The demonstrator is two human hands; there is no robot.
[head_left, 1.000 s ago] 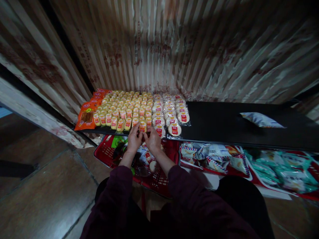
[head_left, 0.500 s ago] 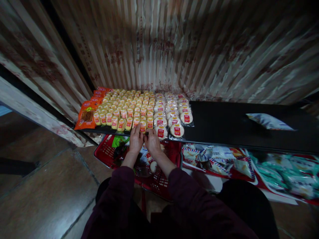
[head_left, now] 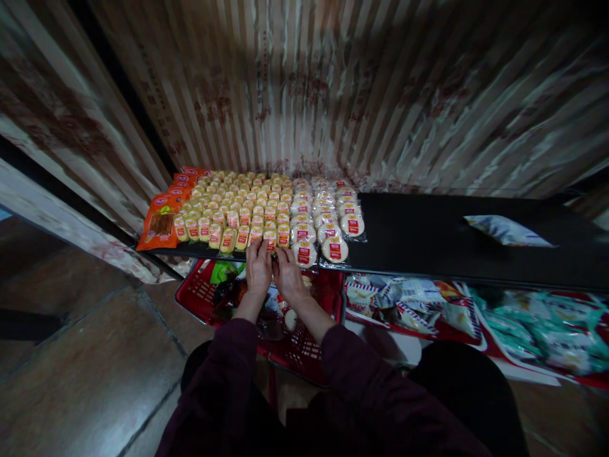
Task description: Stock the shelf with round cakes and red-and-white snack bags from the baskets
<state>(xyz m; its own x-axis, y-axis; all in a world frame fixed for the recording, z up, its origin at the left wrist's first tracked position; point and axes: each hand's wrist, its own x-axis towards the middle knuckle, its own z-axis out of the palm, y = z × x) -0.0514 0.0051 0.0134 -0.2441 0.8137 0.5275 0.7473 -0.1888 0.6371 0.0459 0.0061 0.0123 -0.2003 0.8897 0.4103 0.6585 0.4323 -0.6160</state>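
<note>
Many small wrapped yellow cakes (head_left: 228,240) stand in close rows on a black shelf (head_left: 409,235). At the shelf's front edge, my left hand (head_left: 259,271) and my right hand (head_left: 288,277) flank one wrapped yellow cake (head_left: 269,237), fingers bent against its near end. Part of that cake and some fingertips are hidden. Round white packaged cakes (head_left: 303,252) with red labels lie in columns just right of my hands. Orange snack packets (head_left: 159,222) overlap in a row at the left end.
Below my hands is a red plastic basket (head_left: 200,295) with mixed packets. Blue-striped packets (head_left: 413,298) and green packets (head_left: 556,330) fill red-edged trays to the right. A single pale packet (head_left: 507,230) lies on the shelf's right part. A pleated curtain hangs behind.
The view has shifted slightly. My fingers have drawn back a little toward the near end of the wrapped yellow cake, and more of its label shows.
</note>
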